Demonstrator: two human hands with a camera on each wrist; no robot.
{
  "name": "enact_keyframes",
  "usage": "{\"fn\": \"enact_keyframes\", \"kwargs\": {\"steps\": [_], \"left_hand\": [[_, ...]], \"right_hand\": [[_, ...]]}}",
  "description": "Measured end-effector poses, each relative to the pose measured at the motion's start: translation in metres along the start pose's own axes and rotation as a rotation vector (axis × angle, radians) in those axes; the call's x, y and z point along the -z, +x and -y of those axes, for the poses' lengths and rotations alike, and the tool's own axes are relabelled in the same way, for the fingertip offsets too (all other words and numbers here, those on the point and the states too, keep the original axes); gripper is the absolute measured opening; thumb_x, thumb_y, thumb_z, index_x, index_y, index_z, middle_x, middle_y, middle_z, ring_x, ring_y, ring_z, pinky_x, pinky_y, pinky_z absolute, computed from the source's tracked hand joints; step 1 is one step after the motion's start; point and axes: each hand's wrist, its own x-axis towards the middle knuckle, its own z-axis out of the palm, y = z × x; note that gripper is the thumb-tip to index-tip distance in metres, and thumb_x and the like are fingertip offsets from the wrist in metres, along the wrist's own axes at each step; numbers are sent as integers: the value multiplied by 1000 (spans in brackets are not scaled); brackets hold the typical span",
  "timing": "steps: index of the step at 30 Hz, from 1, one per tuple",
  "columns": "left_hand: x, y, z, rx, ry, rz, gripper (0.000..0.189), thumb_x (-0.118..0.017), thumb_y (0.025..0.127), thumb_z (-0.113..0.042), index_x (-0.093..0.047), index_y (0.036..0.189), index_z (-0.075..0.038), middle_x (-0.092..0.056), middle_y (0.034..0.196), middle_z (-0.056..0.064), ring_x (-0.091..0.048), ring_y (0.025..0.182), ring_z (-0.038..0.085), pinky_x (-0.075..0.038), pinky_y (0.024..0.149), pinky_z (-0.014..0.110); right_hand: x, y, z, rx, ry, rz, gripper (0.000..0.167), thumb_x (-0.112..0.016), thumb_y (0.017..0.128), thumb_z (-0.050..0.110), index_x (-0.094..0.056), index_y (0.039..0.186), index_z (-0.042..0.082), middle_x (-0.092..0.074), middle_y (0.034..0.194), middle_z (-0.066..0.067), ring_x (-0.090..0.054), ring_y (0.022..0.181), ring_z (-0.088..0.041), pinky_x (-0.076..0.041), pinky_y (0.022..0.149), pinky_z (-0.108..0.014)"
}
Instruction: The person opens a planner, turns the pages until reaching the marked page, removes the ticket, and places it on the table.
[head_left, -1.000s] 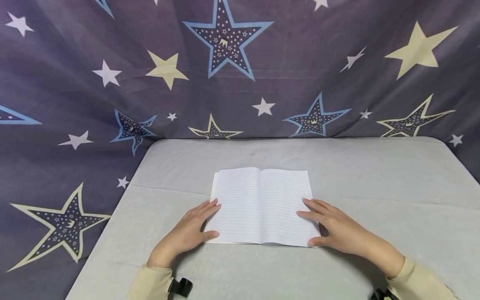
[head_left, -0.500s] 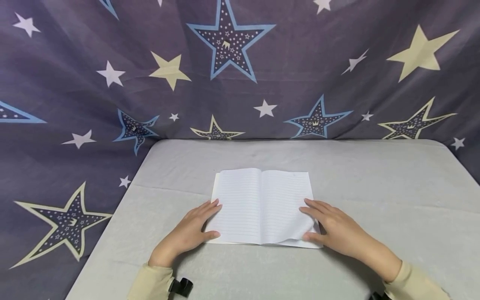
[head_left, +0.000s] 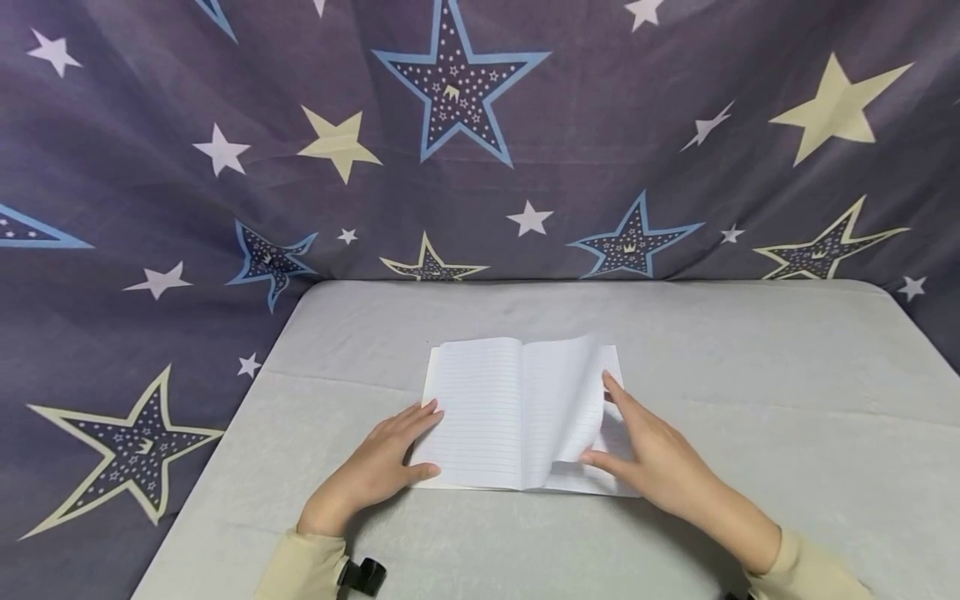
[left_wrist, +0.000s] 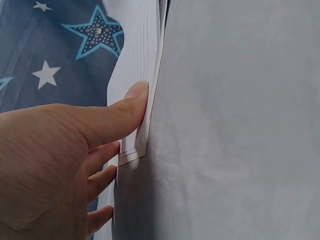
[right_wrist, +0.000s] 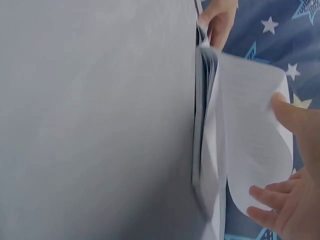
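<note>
1. Location: from my station, I find the notebook (head_left: 519,417) spread face-up on the grey-covered bench (head_left: 765,358), off the head view's centre toward five to six o'clock.
2. Left hand (head_left: 378,458), at the notebook's eight to nine o'clock: fingers extended, thumb resting over the page edges; no firm grip evident.
3. Right hand (head_left: 663,457), between three and four: thumb and fingers well apart, at the free edge of a raised leaf (head_left: 585,408). Whether they truly pinch it, I cannot tell.
4. Slip risk: so loose a contact could let the curved leaf drop toward three o'clock.
5. Crease risk: thumb pressure near the leaf's five o'clock corner could fold it.
6. Shift risk: should the left hand lift, a tug could skew the notebook.
</note>
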Motion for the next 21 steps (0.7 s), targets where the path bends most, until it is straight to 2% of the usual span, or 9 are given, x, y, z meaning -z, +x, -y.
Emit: {"fn": "enact_keyframes", "kwargs": {"steps": [4,8,16,21], "left_hand": [[-1,-1,1,0,-3,0,71,-75,88,-27,-45,148,-4,-35,157,12,-27,145,38,-23,114,61],[-2,-2,3,-2,-5,-3,71,-74,88,-28,-45,148,-4,-35,157,12,-27,145,38,-23,114,60],[0,-6,7,4,-7,-16,70,-75,88,-28,-46,147,-3,-36,157,13,-28,145,37,-24,114,61],[2,-9,12,19,10,-58,68,-77,86,-23,-50,145,-4,-39,156,10,-31,144,36,-26,114,60]], "right_hand": [[-11,6,14,43,34,-9,94,-77,84,43,-27,157,11,-54,143,-9,-51,130,-32,-44,102,-56],[-25,12,27,83,42,26,89,-75,85,46,-31,156,13,-53,144,-7,-50,132,-29,-43,105,-52],[-47,19,43,182,-1,185,73,-69,89,49,-47,147,10,-46,151,-8,-46,136,-28,-39,110,-48],[-51,19,47,251,-57,288,63,-70,90,47,-57,139,11,-43,152,-12,-45,135,-30,-39,110,-49]]}}
